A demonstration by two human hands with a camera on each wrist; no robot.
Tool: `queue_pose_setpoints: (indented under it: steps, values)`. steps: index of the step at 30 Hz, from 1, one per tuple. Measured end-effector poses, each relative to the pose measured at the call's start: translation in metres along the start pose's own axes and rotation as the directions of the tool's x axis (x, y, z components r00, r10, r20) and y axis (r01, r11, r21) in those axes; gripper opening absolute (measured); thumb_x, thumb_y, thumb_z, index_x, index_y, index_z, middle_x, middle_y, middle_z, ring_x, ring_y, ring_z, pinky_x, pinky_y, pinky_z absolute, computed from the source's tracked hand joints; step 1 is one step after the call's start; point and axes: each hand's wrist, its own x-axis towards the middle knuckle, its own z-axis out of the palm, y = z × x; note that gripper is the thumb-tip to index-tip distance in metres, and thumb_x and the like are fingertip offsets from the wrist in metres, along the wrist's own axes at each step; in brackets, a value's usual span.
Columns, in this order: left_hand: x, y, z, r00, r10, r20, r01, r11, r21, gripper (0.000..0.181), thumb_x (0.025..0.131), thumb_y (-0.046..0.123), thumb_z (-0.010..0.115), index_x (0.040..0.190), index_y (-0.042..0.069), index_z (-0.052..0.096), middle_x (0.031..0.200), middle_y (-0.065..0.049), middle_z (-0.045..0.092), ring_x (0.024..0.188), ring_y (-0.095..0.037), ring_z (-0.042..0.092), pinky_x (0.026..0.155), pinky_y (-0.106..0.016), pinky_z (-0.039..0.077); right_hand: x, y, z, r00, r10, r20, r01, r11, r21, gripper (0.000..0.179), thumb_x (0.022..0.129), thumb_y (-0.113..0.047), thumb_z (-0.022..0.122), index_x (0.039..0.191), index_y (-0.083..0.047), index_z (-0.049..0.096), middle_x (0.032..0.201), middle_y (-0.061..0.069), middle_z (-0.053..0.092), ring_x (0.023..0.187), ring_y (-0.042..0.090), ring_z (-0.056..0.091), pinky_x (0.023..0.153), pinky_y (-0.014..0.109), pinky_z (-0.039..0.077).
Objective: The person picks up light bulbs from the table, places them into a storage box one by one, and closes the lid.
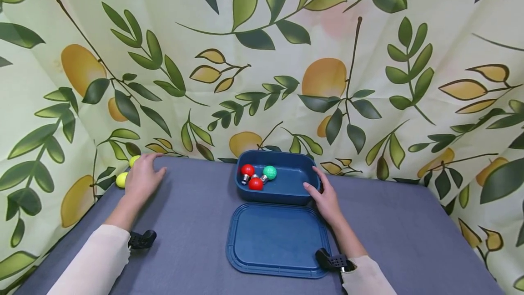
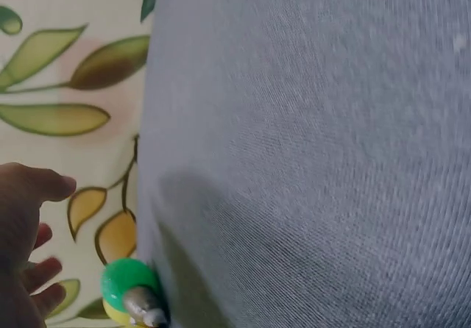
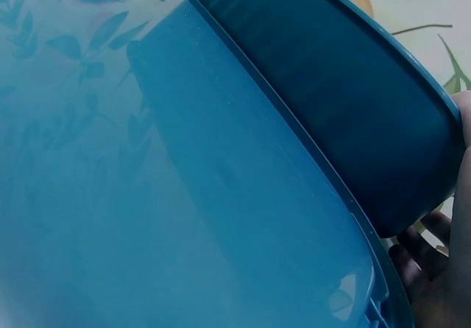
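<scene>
My left hand (image 1: 143,176) reaches to the far left of the table, beside two yellow round things (image 1: 121,180). The left wrist view shows that hand's fingers apart and loosely bent, holding nothing, near a green bulb (image 2: 126,282) with a metal base; a bit of yellow shows beneath it. With my right hand (image 1: 327,197) I grip the right end of a dark blue box (image 1: 270,197), thumb over the rim and fingers outside. Inside the box's left half lie a red bulb (image 1: 247,170), another red bulb (image 1: 255,184) and a green bulb (image 1: 269,172).
A flat blue lid (image 1: 278,240) lies on the grey tablecloth (image 1: 184,240), just in front of the box. Behind and at both sides hangs a leaf-and-fruit patterned cloth (image 1: 254,67), close to the table's edges.
</scene>
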Motion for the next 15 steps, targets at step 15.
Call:
queue_pose_setpoints:
  steps: [15]
  values:
    - [0.003,-0.017,0.0,0.987,-0.146,0.065,0.149,0.988,-0.049,0.046,0.088,0.011,0.066,0.131,-0.003,0.059,0.132,-0.035,0.055,0.115,-0.054,0.055,0.082,-0.064,0.048,0.001,0.0,0.0,1.0,0.009,-0.008,-0.009,1.0,-0.01,0.066,0.101,-0.035,0.061,0.158,-0.022,0.032,0.166,0.015,0.029,0.148,0.038,0.036,0.118,0.061,0.031]
